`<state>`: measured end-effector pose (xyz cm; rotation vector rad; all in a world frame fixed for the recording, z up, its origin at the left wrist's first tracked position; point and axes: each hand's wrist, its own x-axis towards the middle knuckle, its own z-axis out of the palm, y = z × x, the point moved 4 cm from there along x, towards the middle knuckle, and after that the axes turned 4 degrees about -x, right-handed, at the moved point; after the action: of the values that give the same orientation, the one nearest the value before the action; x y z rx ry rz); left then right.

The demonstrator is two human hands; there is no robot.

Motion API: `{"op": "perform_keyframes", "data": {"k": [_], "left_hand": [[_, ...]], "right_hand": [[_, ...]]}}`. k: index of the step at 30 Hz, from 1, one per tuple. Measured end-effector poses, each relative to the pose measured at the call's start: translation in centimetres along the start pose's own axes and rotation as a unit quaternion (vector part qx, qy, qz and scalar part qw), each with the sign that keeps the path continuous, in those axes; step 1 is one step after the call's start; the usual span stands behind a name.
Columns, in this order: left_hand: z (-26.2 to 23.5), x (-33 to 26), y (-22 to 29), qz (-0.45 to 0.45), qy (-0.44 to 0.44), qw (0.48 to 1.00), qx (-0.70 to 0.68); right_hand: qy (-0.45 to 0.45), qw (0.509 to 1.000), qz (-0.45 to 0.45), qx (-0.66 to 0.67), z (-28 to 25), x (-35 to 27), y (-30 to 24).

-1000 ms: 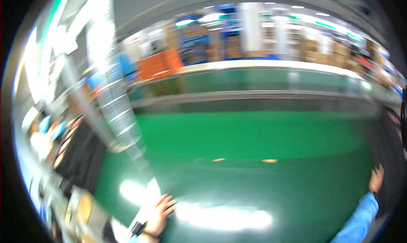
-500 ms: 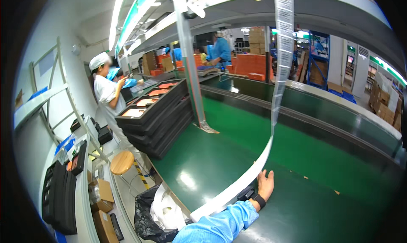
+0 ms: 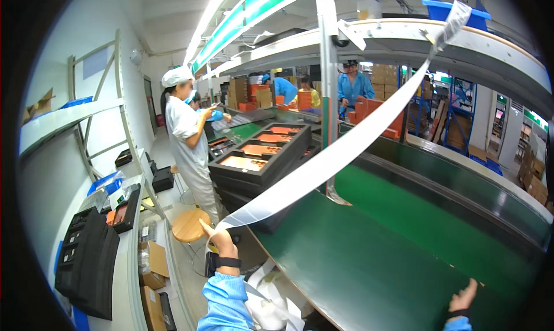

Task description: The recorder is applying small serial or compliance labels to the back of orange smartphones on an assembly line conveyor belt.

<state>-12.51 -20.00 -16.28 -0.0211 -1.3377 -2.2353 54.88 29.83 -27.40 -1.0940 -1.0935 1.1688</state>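
white strip (image 3: pixel 340 158) spans open air from left hand (image 3: pixel 223 243) over edge of worktop (image 3: pixel 346 256).

left fingers (image 3: pixel 208 229) hold long white strip (image 3: pixel 340 152); right fingers (image 3: pixel 472 287) over green belt (image 3: pixel 340 256)

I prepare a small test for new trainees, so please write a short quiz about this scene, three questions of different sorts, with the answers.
1. Which hand holds the white strip?
2. True or false: the stool has a square seat.
3. Choose one: the stacked trays are a) white, b) black, c) blue.

Key:
1. The left hand; the right hand is apart from the strip.
2. False: the seat is round.
3. b) black.
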Motion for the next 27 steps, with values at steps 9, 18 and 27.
{"op": "perform_keyframes", "data": {"k": [9,18,27], "left_hand": [[2.2,5.5,-4.6,-0.134,0.002,0.99,0.045],[3.0,12.1,-13.6,-0.243,-0.073,0.964,-0.081],[-0.6,11.5,-16.4,-0.239,-0.077,0.964,-0.087]], "right_hand": [[-0.354,0.92,0.168,-0.031,43.8,-20.0,3.3],[-0.532,0.846,-0.031,-0.023,53.4,-27.4,-1.6],[-0.608,0.791,-0.058,-0.023,55.9,-27.3,-1.8]]}}
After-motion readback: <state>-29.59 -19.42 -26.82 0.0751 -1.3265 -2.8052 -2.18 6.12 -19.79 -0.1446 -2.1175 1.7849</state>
